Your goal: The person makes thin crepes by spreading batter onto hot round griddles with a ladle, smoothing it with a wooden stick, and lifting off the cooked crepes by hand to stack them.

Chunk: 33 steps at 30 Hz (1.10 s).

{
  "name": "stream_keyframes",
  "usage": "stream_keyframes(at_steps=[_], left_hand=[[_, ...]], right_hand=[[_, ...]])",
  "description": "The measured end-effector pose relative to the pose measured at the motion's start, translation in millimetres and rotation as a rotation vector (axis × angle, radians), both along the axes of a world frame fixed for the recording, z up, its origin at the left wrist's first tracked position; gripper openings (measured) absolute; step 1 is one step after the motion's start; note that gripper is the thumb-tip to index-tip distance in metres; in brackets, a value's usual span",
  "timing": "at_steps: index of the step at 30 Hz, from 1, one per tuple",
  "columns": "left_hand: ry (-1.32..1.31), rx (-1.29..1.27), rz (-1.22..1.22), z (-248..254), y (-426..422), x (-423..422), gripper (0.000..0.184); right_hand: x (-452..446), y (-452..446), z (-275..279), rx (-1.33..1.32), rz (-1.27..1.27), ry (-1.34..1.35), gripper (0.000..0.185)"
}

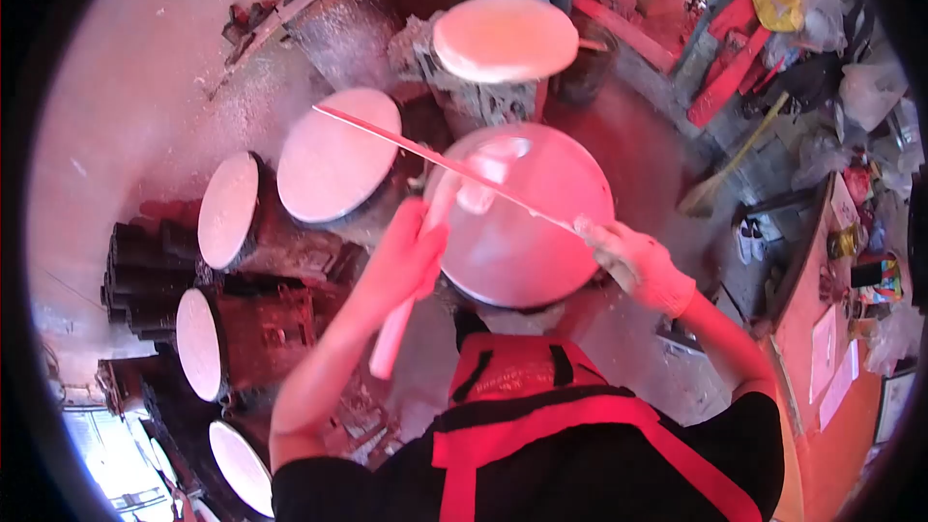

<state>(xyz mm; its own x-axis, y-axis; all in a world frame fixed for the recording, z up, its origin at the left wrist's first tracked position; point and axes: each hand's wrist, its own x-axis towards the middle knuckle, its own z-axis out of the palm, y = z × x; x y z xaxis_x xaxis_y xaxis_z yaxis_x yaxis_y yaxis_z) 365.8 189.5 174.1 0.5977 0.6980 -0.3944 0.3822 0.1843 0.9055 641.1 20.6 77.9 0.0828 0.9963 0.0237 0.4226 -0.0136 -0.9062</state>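
Observation:
In front of me is a large round griddle-like plate point(541, 242) with a smooth, pale surface. A blurred white patch point(478, 184) shows on its upper left; I cannot tell whether it is a thing or a glare. My left hand point(411, 246) is wrapped round a thick, pale rod point(391, 338) at the plate's left edge. On the right side, my right hand point(638, 266), in a whitish glove, grips the near end of a long thin stick point(406, 143). The stick slants over the plate toward the upper left, passing across the rod's upper end.
Several similar round tops stand on bases, including one behind point(507, 37), one at left point(338, 155) and one farther left point(199, 343). A broom point(739, 159) leans at right. An orange table point(841, 425) holding papers and small items stands at lower right.

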Motion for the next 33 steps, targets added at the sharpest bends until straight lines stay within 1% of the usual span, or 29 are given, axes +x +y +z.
stream_keyframes(at_steps=[1, 2, 3, 4, 6, 7, 8, 9, 10, 12, 14, 15, 17, 19, 20, 21, 22, 23, 25, 27, 28, 29, 30, 32, 33], left_hand=[[0.093, 0.216, -0.126, -1, -7, 16, 0.021], [0.082, 0.422, -0.191, -10, -12, 31, 0.018], [0.064, 0.633, -0.257, -24, -16, 44, 0.015], [0.078, 0.697, -0.263, -35, -19, 56, 0.015], [0.103, 0.830, -0.275, -57, -26, 75, 0.016], [0.119, 0.823, -0.237, -73, -28, 84, 0.017], [0.132, 0.821, -0.198, -91, -28, 94, 0.019], [0.145, 0.821, -0.158, -110, -27, 103, 0.020], [0.163, 0.759, -0.105, -130, -30, 112, 0.022], [0.195, 0.639, -0.003, -169, -31, 133, 0.025], [0.175, 0.768, 0.067, -204, -25, 148, 0.027], [0.168, 0.828, 0.109, -212, -25, 155, 0.029], [0.153, 0.739, 0.239, -178, -34, 165, 0.030], [0.035, 0.807, 0.418, -146, -37, 168, 0.030], [-0.099, 0.892, 0.520, -146, -29, 169, 0.030], [-0.208, 0.981, 0.556, -126, -26, 162, 0.032], [-0.314, 0.937, 0.587, -110, -24, 157, 0.031], [-0.430, 0.900, 0.613, -99, -19, 150, 0.029], [-0.464, 0.871, 0.590, -89, -16, 126, 0.025], [-0.407, 0.580, 0.580, -105, -23, 88, 0.025], [-0.386, 0.428, 0.582, -118, -31, 67, 0.026], [-0.306, 0.373, 0.598, -130, -47, 39, 0.028], [-0.226, 0.311, 0.604, -147, -58, 13, 0.030], [-0.271, -0.337, 0.660, -158, -78, -40, 0.022], [-0.299, -0.394, 0.734, -178, -89, -60, 0.021]], right_hand=[[5, -29, -2, 0.115, 0.030, -0.278, 0.047], [0, -44, 27, 0.068, -0.050, -0.410, 0.048], [-3, -59, 42, 0.025, -0.129, -0.547, 0.049], [3, -79, 28, 0.126, -0.217, -0.489, 0.053], [3, -116, 9, -0.110, -0.353, -0.102, 0.053], [-1, -131, 5, -0.221, -0.422, 0.094, 0.053], [-4, -142, 4, -0.522, -0.497, 0.195, 0.050], [-9, -157, -22, -0.423, -0.514, 0.193, 0.050], [-18, -173, -71, -0.323, -0.530, 0.190, 0.049], [-37, -185, -111, -0.255, -0.586, 0.063, 0.048], [-60, -172, -113, -0.326, -0.652, -0.204, 0.046], [-66, -160, -110, -0.324, -0.691, -0.239, 0.044], [-70, -124, -106, -0.324, -0.744, -0.304, 0.042], [-56, -85, -142, 0.006, -0.737, -0.283, 0.044], [-44, -64, -151, -0.006, -0.695, -0.110, 0.043], [-46, -49, -147, -0.038, -0.668, 0.147, 0.043], [-48, -33, -143, -0.076, -0.662, 0.398, 0.043], [-54, -21, -116, -0.142, -0.673, 0.730, 0.042], [-57, -19, -91, -0.175, -0.699, 0.866, 0.038], [-74, -31, -94, -0.150, -0.809, 0.889, 0.039], [-91, -43, -93, -0.106, -0.818, 0.837, 0.041], [-108, -53, -91, -0.064, -0.828, 0.786, 0.042], [-122, -51, -96, -0.082, -0.852, 0.767, 0.045], [-145, -46, -109, -0.100, -0.929, 0.730, 0.049], [-149, -34, -109, -0.102, -0.903, 0.743, 0.049]])
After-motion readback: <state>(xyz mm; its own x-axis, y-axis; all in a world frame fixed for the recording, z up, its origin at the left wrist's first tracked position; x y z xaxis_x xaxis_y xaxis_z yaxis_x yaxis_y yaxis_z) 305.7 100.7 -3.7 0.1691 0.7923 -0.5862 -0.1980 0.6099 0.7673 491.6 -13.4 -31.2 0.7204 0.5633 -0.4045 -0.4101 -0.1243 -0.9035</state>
